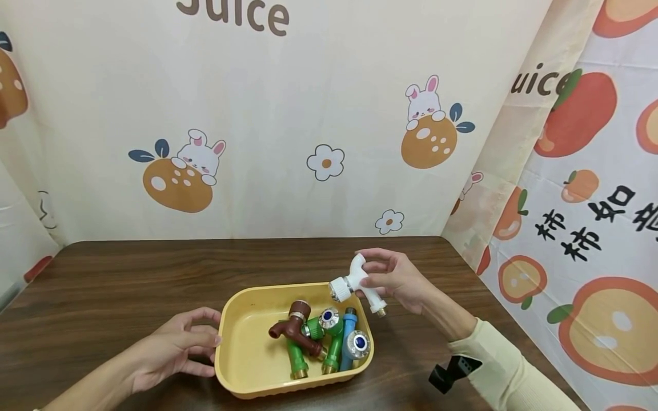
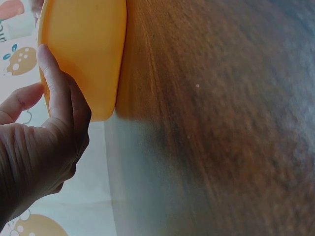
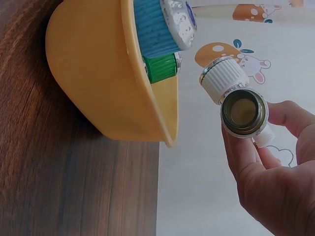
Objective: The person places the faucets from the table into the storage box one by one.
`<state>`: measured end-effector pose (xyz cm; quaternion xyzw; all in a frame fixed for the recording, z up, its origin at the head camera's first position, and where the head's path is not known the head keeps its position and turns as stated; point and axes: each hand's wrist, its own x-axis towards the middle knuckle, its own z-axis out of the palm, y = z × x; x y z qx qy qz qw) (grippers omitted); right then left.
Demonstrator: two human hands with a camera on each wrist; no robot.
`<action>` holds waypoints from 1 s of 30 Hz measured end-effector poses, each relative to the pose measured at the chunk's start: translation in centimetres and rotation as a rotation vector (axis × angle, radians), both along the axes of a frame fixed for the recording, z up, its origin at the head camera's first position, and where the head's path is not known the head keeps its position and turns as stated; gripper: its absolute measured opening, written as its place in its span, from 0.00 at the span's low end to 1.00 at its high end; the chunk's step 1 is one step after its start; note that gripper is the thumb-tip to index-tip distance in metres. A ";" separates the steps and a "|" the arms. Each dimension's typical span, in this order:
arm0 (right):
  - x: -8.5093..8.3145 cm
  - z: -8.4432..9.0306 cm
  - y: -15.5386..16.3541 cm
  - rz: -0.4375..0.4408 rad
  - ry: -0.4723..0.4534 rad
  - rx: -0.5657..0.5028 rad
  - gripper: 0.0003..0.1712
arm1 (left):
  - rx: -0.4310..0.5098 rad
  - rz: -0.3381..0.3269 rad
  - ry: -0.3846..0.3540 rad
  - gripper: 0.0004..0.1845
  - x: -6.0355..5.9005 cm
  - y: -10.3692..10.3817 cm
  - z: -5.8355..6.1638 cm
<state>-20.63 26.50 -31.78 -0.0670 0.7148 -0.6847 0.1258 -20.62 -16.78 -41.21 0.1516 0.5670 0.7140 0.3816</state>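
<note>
A yellow plastic tub (image 1: 241, 348) (image 2: 81, 54) (image 3: 98, 83) sits on the dark wooden table (image 1: 118, 279). In it lie a brown tap (image 1: 294, 327), green taps (image 1: 333, 342) (image 3: 160, 67) and a blue tap (image 1: 351, 340) (image 3: 157, 27). My right hand (image 1: 396, 279) (image 3: 268, 177) holds a white tap (image 1: 358, 281) (image 3: 239, 104) above the tub's far right corner, pinched between thumb and fingers. My left hand (image 1: 172, 348) (image 2: 44, 147) rests against the tub's left wall with its fingers relaxed and its thumb on the rim.
A cream printed curtain (image 1: 308, 114) hangs behind the table and along the right side (image 1: 581, 228). Bare table top lies left of the tub (image 1: 92, 297) and to its right (image 1: 421, 354).
</note>
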 end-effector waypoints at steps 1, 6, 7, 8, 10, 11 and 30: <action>0.0 0.0 0.0 0.004 -0.001 -0.005 0.32 | 0.000 0.000 0.000 0.16 0.0 0.0 0.0; 0.1 0.1 -0.3 0.019 -0.004 -0.022 0.32 | -0.005 0.002 0.001 0.16 0.0 0.0 0.0; 0.1 0.1 -0.4 0.021 -0.003 -0.022 0.32 | -0.005 0.002 0.001 0.16 0.0 0.0 0.0; 0.1 0.1 -0.4 0.022 -0.002 -0.020 0.32 | -0.006 0.002 0.001 0.16 0.0 0.0 0.0; 0.2 0.1 -0.6 0.026 0.002 -0.015 0.32 | -0.007 0.002 0.003 0.16 0.0 0.0 0.0; 0.2 0.1 -0.6 0.028 0.006 -0.012 0.32 | -0.009 0.002 0.005 0.17 0.0 0.0 0.0; 0.1 -0.1 -1.9 0.061 -0.015 -0.014 0.31 | -0.023 0.014 -0.002 0.18 0.0 0.0 0.0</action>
